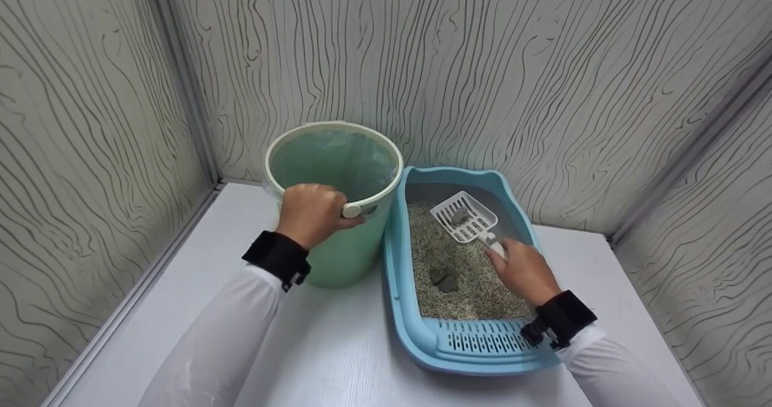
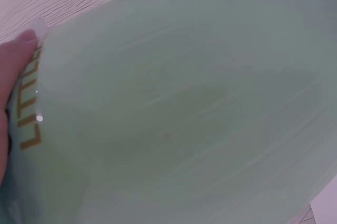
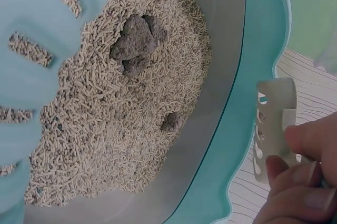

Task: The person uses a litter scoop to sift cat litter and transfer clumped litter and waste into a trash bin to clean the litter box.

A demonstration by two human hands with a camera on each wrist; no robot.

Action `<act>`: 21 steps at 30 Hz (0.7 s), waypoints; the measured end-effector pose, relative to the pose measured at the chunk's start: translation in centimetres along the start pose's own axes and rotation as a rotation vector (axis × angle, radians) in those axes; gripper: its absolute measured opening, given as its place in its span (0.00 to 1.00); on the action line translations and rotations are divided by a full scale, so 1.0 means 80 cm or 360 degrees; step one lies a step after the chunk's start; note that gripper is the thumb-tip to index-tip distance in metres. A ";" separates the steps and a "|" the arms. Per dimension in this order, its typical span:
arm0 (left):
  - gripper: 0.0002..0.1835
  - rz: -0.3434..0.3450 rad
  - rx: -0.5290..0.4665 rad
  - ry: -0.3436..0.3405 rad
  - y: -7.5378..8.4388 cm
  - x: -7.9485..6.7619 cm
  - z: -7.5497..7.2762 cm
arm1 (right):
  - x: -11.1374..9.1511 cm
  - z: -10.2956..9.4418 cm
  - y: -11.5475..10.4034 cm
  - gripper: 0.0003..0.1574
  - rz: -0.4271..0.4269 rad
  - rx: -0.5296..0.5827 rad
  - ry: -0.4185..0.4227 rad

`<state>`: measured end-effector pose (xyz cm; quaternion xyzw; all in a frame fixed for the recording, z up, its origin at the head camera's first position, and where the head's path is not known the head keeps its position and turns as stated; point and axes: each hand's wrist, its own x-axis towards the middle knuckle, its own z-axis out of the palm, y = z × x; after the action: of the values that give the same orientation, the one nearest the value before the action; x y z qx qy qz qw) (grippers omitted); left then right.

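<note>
My left hand (image 1: 313, 214) grips the near rim of a tall pale green bin (image 1: 344, 262). In the left wrist view, that hand's thumb lies by gold lettering on the bin's side (image 2: 174, 103). My right hand (image 1: 523, 271) holds a white slotted litter scoop (image 1: 486, 217) by its handle, over the far part of a blue litter box (image 1: 399, 286). A grey clump (image 1: 461, 216) lies in the scoop. Dark grey clumps (image 1: 445, 280) rest on the litter (image 1: 476, 295), and the right wrist view also shows a smaller lump (image 3: 171, 122) near the litter's edge.
The bin and litter box stand side by side on a white tabletop (image 1: 338, 347). Wood-patterned panels (image 1: 422, 63) close in the back and both sides. A clear liner (image 1: 338, 138) covers the bin's inside, and a slotted ledge (image 1: 482, 337) spans the box's near end.
</note>
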<state>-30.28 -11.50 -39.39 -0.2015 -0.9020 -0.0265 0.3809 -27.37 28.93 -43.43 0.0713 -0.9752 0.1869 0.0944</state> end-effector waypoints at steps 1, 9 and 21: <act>0.40 0.0003 0.0004 0.0013 0.000 0.000 0.000 | 0.000 0.000 0.000 0.15 0.0000 0.0008 0.0004; 0.40 0.0023 0.0017 0.0061 -0.001 -0.001 0.002 | -0.002 -0.002 -0.001 0.16 0.0017 0.0083 -0.0022; 0.40 -0.0015 -0.0017 -0.0020 0.001 0.000 0.000 | 0.001 -0.038 -0.011 0.16 -0.0012 0.0127 0.0012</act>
<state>-30.27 -11.44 -39.38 -0.1994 -0.9051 -0.0318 0.3741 -26.81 29.26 -40.33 0.0780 -0.9664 0.2254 0.0959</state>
